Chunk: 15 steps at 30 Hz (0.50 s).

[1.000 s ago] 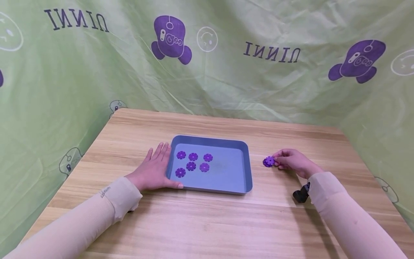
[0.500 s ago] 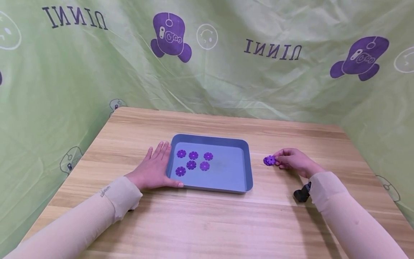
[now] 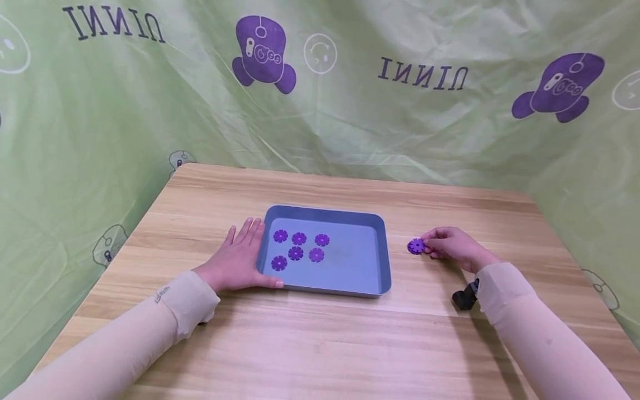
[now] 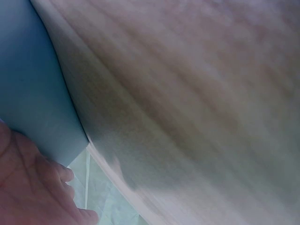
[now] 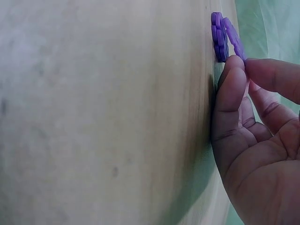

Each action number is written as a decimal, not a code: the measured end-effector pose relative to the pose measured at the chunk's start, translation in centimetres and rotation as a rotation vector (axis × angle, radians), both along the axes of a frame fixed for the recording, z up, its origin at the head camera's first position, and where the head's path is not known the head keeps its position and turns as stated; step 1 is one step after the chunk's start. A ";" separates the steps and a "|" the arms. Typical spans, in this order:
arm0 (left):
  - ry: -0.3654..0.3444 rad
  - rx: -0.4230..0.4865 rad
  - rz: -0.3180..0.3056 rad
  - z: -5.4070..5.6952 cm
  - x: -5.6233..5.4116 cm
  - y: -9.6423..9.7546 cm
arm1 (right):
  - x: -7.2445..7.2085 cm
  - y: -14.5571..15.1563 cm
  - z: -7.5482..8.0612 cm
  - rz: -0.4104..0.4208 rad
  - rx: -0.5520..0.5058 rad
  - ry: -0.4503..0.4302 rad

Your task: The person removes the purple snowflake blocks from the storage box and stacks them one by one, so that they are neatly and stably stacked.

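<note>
In the head view, the left hand (image 3: 237,261) lies with fingers spread along the left side of a blue-grey rectangular tray (image 3: 352,261), its thumb at the near rim. Inside the tray, six purple slotted discs (image 3: 295,253) lie apart in its left and middle parts. On the wood-grain table (image 3: 310,344), right of the tray, the right hand (image 3: 456,248) pinches another purple disc (image 3: 419,245).

The left wrist view shows part of the left hand beside the tray's wall.

In the right wrist view, thumb and finger grip the pinched disc, tilted just beside a small disc stack (image 5: 217,37); whether they touch is unclear.
</note>
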<state>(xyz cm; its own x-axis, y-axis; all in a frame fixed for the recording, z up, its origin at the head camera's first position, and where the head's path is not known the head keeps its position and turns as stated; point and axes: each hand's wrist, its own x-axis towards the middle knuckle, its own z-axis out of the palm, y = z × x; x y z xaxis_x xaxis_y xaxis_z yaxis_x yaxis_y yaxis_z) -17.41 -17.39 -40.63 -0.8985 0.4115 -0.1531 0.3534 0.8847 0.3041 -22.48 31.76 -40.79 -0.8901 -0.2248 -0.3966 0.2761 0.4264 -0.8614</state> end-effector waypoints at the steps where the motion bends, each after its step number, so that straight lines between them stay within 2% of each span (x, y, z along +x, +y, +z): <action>1: -0.001 -0.001 -0.001 0.0 0.0 0.0 | 0.0 0.0 0.0 0.001 0.004 0.001; 15: -0.014 -0.004 -0.004 0.0 -0.2 0.0 | 0.0 -0.1 0.4 0.004 0.066 0.000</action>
<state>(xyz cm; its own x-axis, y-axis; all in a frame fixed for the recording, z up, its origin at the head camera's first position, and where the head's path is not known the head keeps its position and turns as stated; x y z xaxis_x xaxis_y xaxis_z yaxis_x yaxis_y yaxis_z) -17.65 -17.40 -40.64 -0.8947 0.4142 -0.1670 0.3525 0.8845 0.3055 -22.52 31.61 -40.41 -0.8892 -0.2014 -0.4107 0.2745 0.4833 -0.8313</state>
